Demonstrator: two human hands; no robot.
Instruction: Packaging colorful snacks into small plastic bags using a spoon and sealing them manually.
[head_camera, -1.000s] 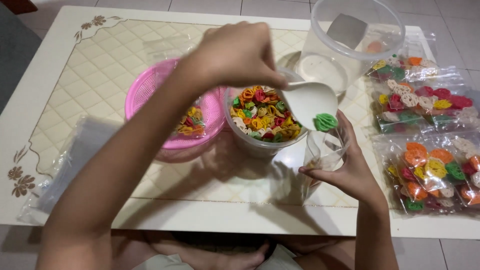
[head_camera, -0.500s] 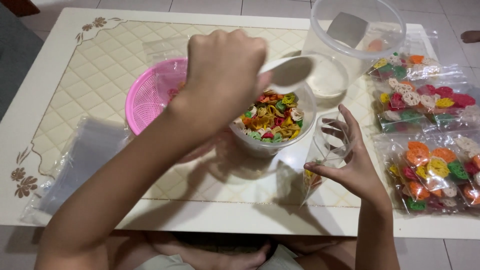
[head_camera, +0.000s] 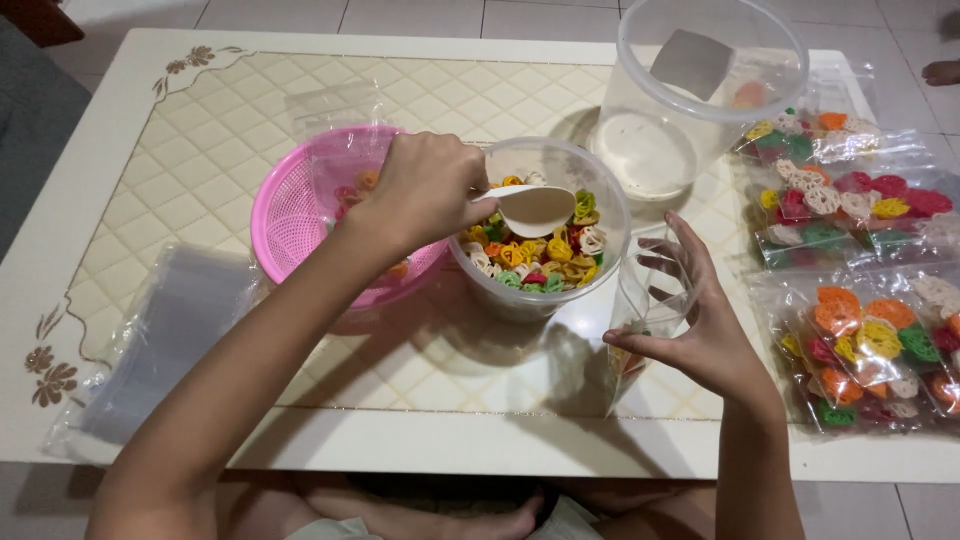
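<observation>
Scoop (head_camera: 535, 208) is lowered back into tub (head_camera: 540, 240) by left hand (head_camera: 425, 190), fingers closed on it; bag (head_camera: 650, 300) kept open by right hand (head_camera: 700, 325), so refill is under way.

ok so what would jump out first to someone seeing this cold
The clear tub of multicoloured flower-shaped crackers at the table's centre, where the left hand dips a white scoop. Beside it, the right hand holds open a clear bag. Filled bags of crackers lie along the right edge.
</observation>
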